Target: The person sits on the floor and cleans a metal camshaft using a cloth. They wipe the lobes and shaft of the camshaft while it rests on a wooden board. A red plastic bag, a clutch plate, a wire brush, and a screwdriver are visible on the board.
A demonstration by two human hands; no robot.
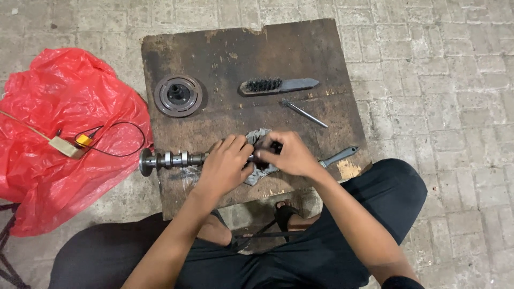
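While we are crouching over the wooden board (225, 53), our left hand (225, 166) is clamping the camshaft (168, 159) lying along its near edge; our right hand (286, 155) is pinching the grey rag (258, 136) against it; farther off, a wire brush (278, 85) and round pulley (178, 95) are lying.

the floor (444, 80) consists of small rectangular paving bricks, grey-beige, worn and stained, laid in offset rows. a dark wooden worktop (225, 48) sits low on this floor; its surface is scratched, blotched and chipped along the far edge. a crumpled red plastic sheet (59, 96) lies on the floor just beside the worktop's left side. lighting is even and diffuse, with soft shadows only. no walls or windows fall within view.
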